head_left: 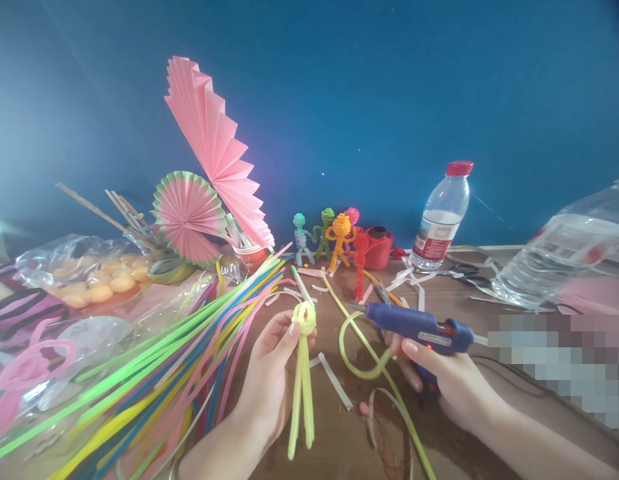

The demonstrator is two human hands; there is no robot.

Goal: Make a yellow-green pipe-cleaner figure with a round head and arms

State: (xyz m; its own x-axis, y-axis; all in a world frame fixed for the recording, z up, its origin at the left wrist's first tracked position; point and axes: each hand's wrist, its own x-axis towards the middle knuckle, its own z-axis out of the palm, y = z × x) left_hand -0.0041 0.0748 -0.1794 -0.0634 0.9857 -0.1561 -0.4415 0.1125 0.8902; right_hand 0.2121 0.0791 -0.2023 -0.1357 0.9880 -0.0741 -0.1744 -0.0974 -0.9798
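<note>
Holds one coiled pale-yellow pipe-cleaner piece (304, 321) upright in the left hand (273, 363), over the near middle of the table (339, 433), with the grip closed to a pinch of thumb and fingers around the coiled top and two straight lengths hanging below. Has one blue glue gun (414, 325) in the right hand (454, 380), with the grip wrapped around the handle and the nozzle pointing left, near but apart from the coil. Has one curled yellow pipe cleaner (343, 343) between the hands, reaching the right fingertips; cannot tell whether pinched there. Has one long straight yellow pipe cleaner (408, 417) lying across that curl. Shows five small pipe-cleaner figures (340, 233) farther back: one light blue, one green, one orange, one pink and one red, with one red tape dispenser (379, 252) just beside. Includes two plastic bottles (442, 223) on the right, one upright with a red cap and one tilted, plus one pair of black-handled scissors (472, 273) between them. Shows two folded paper fans (189, 217) at left, behind one multicoloured bundle of pipe cleaners (154, 363), too tangled to count.
</note>
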